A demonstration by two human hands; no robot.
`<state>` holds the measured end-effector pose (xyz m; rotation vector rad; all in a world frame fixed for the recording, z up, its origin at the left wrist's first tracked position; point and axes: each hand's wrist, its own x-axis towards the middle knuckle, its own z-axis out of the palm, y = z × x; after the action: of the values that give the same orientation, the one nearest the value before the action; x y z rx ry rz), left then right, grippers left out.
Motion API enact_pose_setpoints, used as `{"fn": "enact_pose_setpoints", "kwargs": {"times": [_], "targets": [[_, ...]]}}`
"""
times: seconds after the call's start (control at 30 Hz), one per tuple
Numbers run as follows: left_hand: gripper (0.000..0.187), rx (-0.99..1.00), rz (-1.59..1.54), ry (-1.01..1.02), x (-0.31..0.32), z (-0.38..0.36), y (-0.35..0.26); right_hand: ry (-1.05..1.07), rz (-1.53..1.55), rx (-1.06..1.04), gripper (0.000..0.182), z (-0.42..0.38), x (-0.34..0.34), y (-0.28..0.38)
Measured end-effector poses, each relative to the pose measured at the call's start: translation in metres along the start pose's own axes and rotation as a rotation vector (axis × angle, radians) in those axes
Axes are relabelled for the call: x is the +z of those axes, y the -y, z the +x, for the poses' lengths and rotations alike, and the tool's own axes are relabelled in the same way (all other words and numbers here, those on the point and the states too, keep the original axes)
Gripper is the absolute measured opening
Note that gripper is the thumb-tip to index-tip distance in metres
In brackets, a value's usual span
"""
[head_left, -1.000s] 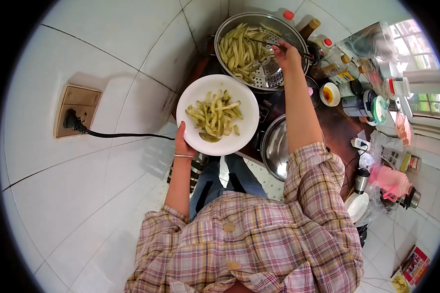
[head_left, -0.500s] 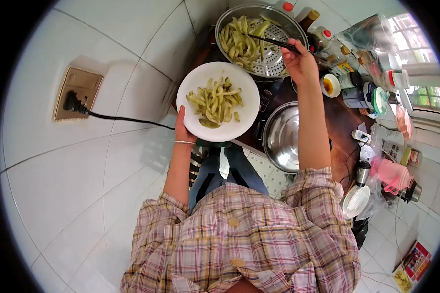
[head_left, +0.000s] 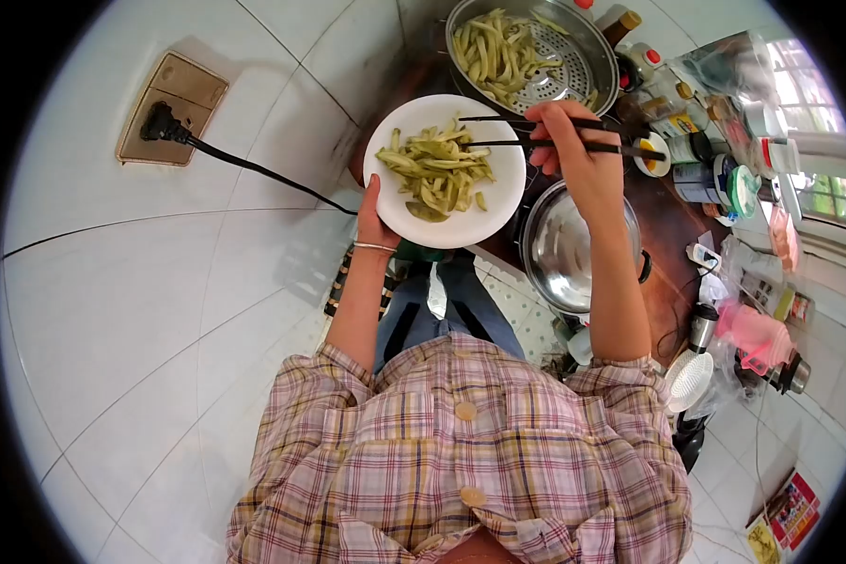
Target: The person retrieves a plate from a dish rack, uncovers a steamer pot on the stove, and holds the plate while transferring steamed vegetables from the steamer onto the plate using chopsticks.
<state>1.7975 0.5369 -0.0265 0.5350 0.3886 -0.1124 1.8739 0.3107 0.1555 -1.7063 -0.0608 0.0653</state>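
Note:
My left hand (head_left: 374, 218) grips the lower left rim of a white plate (head_left: 504, 193), thumb on top and the other fingers hidden underneath. Pale green vegetable strips (head_left: 437, 174) lie heaped on the plate. Black chopsticks (head_left: 620, 148) are held in my right hand (head_left: 578, 162), their tips parted over the right side of the heap. Beyond the plate stands a steel steamer pot (head_left: 607, 56) with a perforated tray (head_left: 562, 70). More green strips (head_left: 498, 52) lie on that tray, mostly on its left side.
A shiny steel pan or lid (head_left: 555, 254) is below my right forearm. Bottles and jars (head_left: 672, 113) crowd the right of the counter, with a small yolk-yellow cup (head_left: 653, 155) among them. A black cord (head_left: 263, 174) runs from the wall socket (head_left: 174, 108) behind the plate.
My right hand has brought the chopsticks from the steamer tray back over the plate. The heap on the plate looks larger. The view has shifted slightly.

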Motion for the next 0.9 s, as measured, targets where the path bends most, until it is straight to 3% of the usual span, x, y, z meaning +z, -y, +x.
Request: {"fn": "enact_pose_setpoints", "kwargs": {"times": [0.1,0.17,0.23,0.33,0.43,0.5,0.57,0.67,0.77,0.9], "targets": [[0.057,-0.010,-0.009,0.027,0.002,-0.002,0.001,0.159,0.069,0.096,0.021,-0.012,0.009,-0.014],[0.057,-0.024,0.006,0.010,0.004,-0.003,0.001,0.171,0.073,0.032,0.021,-0.017,0.015,-0.030],[0.057,-0.024,-0.010,0.000,0.006,-0.009,0.003,0.044,-0.051,-0.061,0.021,-0.012,0.004,-0.028],[0.057,-0.004,-0.026,0.005,0.000,-0.004,0.009,0.055,0.017,0.076,0.023,-0.011,-0.029,-0.003],[0.057,0.013,-0.037,0.008,-0.003,-0.002,0.013,-0.140,-0.088,-0.121,0.024,0.014,-0.072,0.013],[0.057,0.013,-0.038,0.035,-0.003,-0.002,0.013,-0.206,-0.063,-0.126,0.022,0.045,-0.096,0.005],[0.056,0.015,-0.041,0.031,-0.002,-0.003,0.014,-0.244,-0.241,-0.192,0.021,0.076,-0.111,-0.016],[0.056,0.002,-0.050,0.010,-0.003,-0.003,0.015,-0.168,-0.467,-0.096,0.023,0.106,-0.119,-0.056],[0.061,0.022,0.028,-0.038,-0.006,-0.003,0.017,-0.157,-0.666,-0.272,0.024,0.119,-0.123,-0.094],[0.060,0.010,0.012,-0.047,-0.011,-0.003,0.018,-0.269,-0.407,-0.099,0.026,0.115,-0.120,-0.103]]}}
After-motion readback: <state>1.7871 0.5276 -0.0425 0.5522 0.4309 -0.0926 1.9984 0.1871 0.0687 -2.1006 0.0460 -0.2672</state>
